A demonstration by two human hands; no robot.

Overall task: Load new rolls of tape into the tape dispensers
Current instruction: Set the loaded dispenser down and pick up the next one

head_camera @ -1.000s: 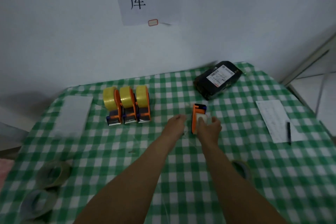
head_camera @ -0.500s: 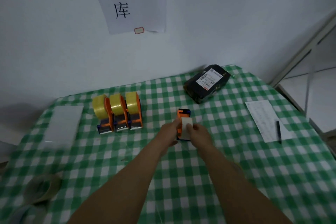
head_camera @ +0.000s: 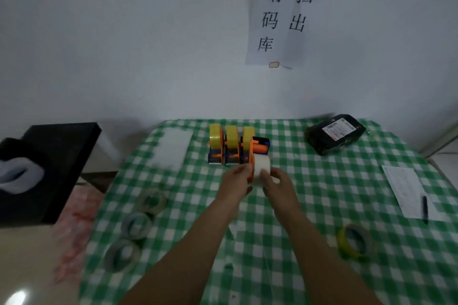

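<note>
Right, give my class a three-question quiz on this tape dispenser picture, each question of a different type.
1. True or false: three tape dispensers in the row already carry yellow rolls.
2. The pen lies on: A) a plate B) the paper sheet C) a book.
3. Which hand grips the white roll on the orange dispenser?
Key: 1 true; 2 B; 3 the right hand.

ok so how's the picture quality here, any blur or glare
Head view: dim, bluish light; blur smears the loose tape rolls at left; a glare spot shows bottom left; the left hand on the dispenser and right hand on the white roll look fairly sharp.
</note>
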